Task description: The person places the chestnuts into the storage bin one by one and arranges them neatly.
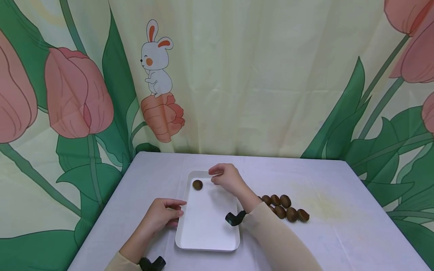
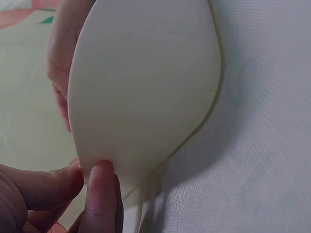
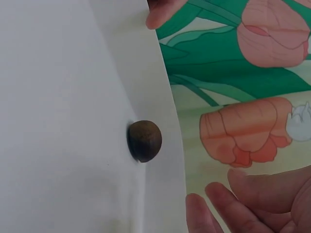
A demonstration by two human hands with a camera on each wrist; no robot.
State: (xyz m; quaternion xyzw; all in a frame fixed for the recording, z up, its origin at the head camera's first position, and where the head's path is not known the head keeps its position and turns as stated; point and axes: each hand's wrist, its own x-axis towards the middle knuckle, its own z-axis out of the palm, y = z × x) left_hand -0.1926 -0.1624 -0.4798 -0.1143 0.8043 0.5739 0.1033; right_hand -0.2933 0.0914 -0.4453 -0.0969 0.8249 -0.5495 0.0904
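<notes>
A white rectangular tray [image 1: 208,226] stands on the table with one brown chestnut [image 1: 197,184] near its far left corner. At the tray's left rim, my left hand [image 1: 162,215] holds the edge, a fingertip [image 2: 100,182] lying against the outer wall in the left wrist view. Over the far right corner of the tray hovers my right hand [image 1: 228,178], its thumb and fingers bent slightly and apart, with nothing visible between them. The right wrist view shows the chestnut [image 3: 146,141] beside the tray's wall, away from the right-hand fingers [image 3: 228,204].
Several more chestnuts [image 1: 285,201] lie in rough rows right of the tray, partly hidden behind the right forearm. A white cloth covers the table [image 1: 339,233]. Behind it hangs a curtain [image 1: 264,82] printed with tulips, a rabbit and a carrot.
</notes>
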